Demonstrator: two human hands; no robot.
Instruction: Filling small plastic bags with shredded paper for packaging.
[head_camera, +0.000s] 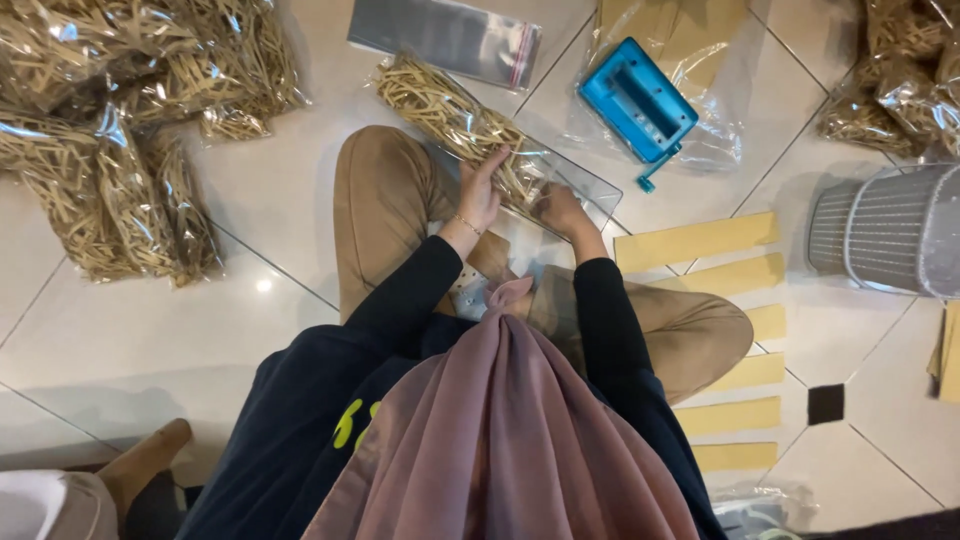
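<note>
**A:** What are the fingers doing?

**B:** The left hand (481, 192) has its fingers (497, 160) curled and pressed together over the side of a long clear plastic bag stuffed with tan shredded paper strips (455, 118). The right hand (562, 210) is folded closed on the bag's near, unfilled end, knuckles up; its fingertips are hidden, so I cannot tell exactly how they pinch.

**A:** Where does the bag lie?

**B:** Under both hands, across the person's tan-trousered knee (385, 190), running away from the fingers toward the upper left. The strips fill the far part; the clear end by the right hand looks flat.

**A:** Which step does this look like?

**B:** Judging by the pose, packing: the filling is in, and the hands seem to be settling it and gathering the open end. I'd say the next move calls for holding the mouth flat and steady without squeezing strips back out.

**A:** And farther out?

**B:** Beyond the fingers, an empty flat clear sleeve with a red strip (445, 38) and a blue plastic hand-cranked shredder (637, 100). Right of the right hand, cut yellow paper strips (697, 241) in a row on the white tiled floor (280, 190), then a grey ribbed basket (885, 230). Far left, a heap of filled bags (110, 130).
</note>
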